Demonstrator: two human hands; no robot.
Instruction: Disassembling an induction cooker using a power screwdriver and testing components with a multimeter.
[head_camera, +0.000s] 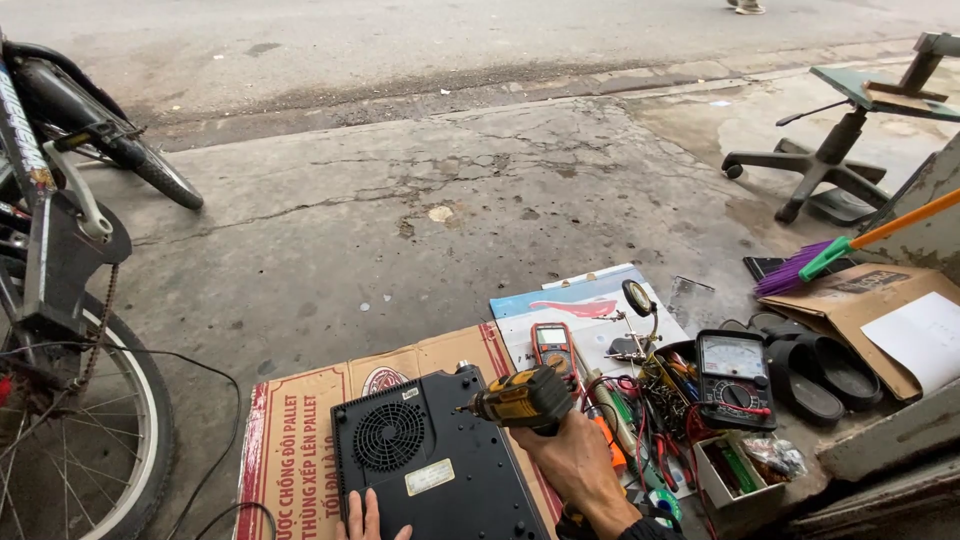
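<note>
Head view, single frame: black flat appliance (435, 470), underside up with round fan grille showing, lay on flattened cardboard (300, 430) on the pavement. Right hand (575, 462) was closed around a yellow-and-black cordless driver (520, 400), its bit pointing at the casing's upper right corner, probably on a screw, though none was discernible. Left hand (365, 520) lay open, fingers spread, steadying the near edge. Step judged: working the back-panel fasteners; next called for square bit seating. Analog multimeter (735, 380) sat well to the right.

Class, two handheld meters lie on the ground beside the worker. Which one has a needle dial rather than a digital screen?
The black meter, farther to the right beside the black sandals, has the wide white needle dial. The orange-edged meter, just above the drill in the right hand, has a small digital screen.
</note>
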